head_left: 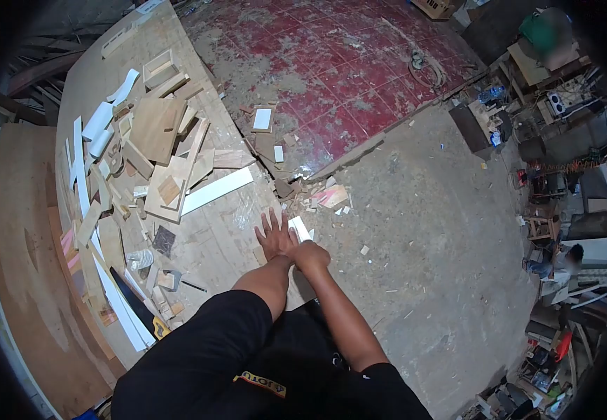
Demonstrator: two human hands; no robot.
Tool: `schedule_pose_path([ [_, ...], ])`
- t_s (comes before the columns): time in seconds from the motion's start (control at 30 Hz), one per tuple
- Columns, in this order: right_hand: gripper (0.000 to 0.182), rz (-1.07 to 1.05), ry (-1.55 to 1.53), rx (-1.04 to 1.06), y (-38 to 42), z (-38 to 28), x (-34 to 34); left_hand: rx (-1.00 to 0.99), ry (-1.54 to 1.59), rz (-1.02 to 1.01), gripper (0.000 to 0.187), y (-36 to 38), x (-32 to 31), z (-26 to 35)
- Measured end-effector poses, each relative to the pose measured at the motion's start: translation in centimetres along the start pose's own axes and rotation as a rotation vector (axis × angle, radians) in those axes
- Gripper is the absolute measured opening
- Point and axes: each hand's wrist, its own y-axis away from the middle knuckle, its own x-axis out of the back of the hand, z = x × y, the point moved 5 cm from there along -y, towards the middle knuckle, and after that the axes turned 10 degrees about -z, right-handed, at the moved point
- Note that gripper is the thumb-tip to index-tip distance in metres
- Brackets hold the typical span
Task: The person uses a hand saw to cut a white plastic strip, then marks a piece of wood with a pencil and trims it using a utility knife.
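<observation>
My left hand [274, 236] lies flat with fingers spread at the right edge of the wooden worktable [230, 234]. Just beside it, my right hand [311, 257] is closed, its wrist turned inward; what its fingers grip is hidden. A short white strip [300, 227] shows past both hands at the table's edge, and my left thumb is close to it. Under the heel of my left hand, a bit of light wood [259, 255] peeks out. A crumpled clear plastic wrap [245, 212] rests to the left of the fingers.
Wood offcuts [155, 129] are heaped on the table's left side, with a long white board [218, 190] nearby. A handsaw [135, 302] with a yellow handle lies at the near left. Scraps litter the concrete floor [422, 231]. Two other people [562, 269] [545, 35] are at the far right.
</observation>
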Motion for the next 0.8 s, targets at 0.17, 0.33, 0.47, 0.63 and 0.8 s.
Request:
schedule_pose_path([
  [0.17,0.038,0.023,-0.082,0.001,-0.8,-0.1,-0.2,-0.006,0.028,-0.004,0.065,-0.4,-0.6,-0.3],
  [0.33,0.037,-0.073,0.126,-0.021,4.7,1.2,0.4,0.000,-0.004,0.028,0.064,0.2,0.1,0.0],
  [0.47,0.037,-0.067,0.115,-0.004,2.5,-0.1,0.4,0.000,-0.014,0.016,0.064,0.0,0.1,0.1],
  [0.63,0.040,0.043,0.101,0.081,-2.0,-1.4,-0.4,-0.019,0.051,-0.019,0.064,-0.8,-0.7,-0.4],
  [0.8,0.037,-0.132,0.089,0.023,2.7,0.4,1.9,0.008,-0.006,0.009,0.063,0.5,0.8,0.2],
])
